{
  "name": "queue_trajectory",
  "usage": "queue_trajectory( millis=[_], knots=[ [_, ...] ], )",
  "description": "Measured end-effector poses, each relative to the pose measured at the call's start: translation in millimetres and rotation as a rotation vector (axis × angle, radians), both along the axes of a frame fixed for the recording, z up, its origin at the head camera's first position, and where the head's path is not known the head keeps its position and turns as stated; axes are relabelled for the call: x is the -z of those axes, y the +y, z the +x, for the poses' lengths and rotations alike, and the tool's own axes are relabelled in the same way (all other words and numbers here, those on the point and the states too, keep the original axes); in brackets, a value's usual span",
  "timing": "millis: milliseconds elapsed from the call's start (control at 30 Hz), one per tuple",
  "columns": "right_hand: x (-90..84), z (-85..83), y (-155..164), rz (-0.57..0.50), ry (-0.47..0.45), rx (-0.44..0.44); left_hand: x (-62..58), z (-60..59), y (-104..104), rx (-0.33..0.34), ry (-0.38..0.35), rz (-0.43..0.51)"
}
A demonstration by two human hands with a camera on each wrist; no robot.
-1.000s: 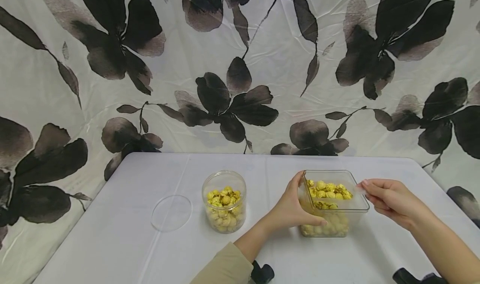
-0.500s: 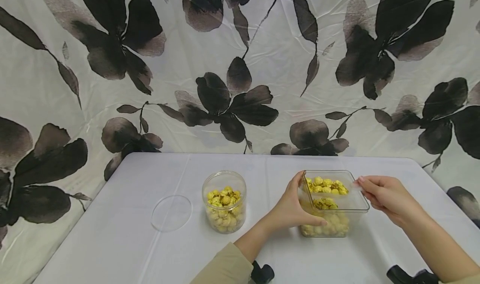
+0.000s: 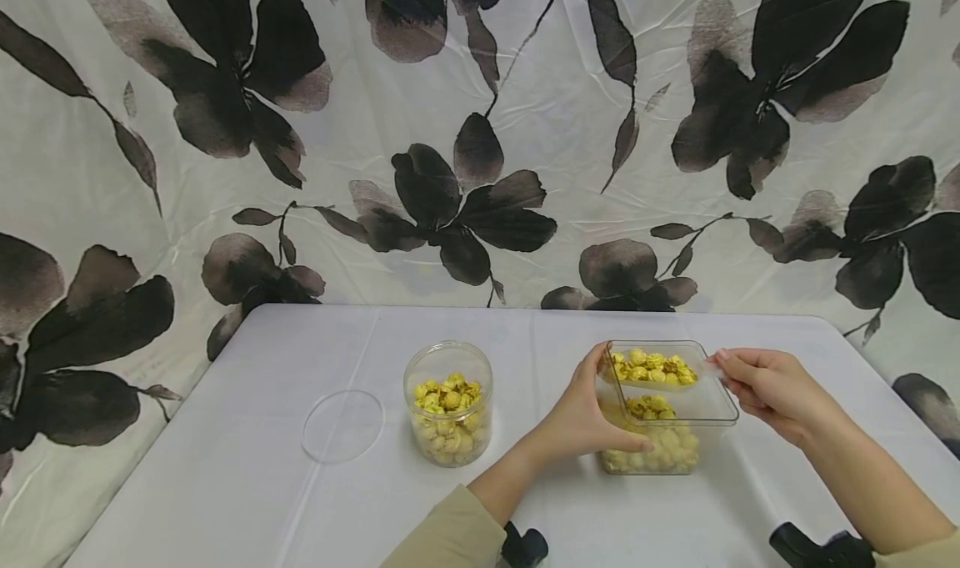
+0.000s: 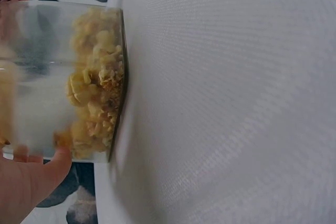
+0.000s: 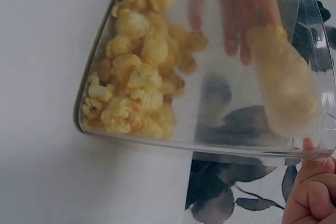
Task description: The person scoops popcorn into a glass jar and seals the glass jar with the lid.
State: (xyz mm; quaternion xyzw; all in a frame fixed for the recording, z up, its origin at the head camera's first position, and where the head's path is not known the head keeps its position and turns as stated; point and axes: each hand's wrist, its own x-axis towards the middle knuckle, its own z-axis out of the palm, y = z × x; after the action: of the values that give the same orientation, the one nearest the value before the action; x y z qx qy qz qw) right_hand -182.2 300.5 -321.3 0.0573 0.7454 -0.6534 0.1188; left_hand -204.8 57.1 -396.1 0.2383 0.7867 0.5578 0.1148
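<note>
My left hand [image 3: 573, 414] grips the near left side of a clear rectangular container [image 3: 723, 414], thumb across the front. Popcorn [image 5: 131, 77] covers its bottom. With its thumb and fingers, my right hand [image 3: 780, 397] pinches the handle of a frosted, see-through scoop [image 5: 286, 98] at the container's right rim. Inside the container, the scoop carries yellow popcorn [image 3: 652, 368] above the lower layer. In the left wrist view, the fingers of my left hand [image 4: 34, 184] touch the clear wall.
To the left stands a round clear jar [image 3: 450, 443] partly filled with popcorn, its top uncovered. A clear round lid [image 3: 343, 426] lies flat left of the jar. All rest on a white-covered table [image 3: 210, 485], with a floral cloth [image 3: 450, 92] hanging behind.
My right hand has shifted slightly left and up, and the popcorn-filled scoop has risen apart from the layer below. The left hand and container stay put.
</note>
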Motion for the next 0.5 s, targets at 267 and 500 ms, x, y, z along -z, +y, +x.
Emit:
queue_trajectory(
  millis=[267,500],
  knots=[
    [2.5,2.5,4.9,-0.076,-0.012,-0.004,0.3,-0.8,0.2,-0.002,0.004,-0.008],
    [5.4,6.0,9.0,-0.167,0.01,-0.024,-0.5,-0.1,-0.2,0.0,0.004,-0.006]
  ],
)
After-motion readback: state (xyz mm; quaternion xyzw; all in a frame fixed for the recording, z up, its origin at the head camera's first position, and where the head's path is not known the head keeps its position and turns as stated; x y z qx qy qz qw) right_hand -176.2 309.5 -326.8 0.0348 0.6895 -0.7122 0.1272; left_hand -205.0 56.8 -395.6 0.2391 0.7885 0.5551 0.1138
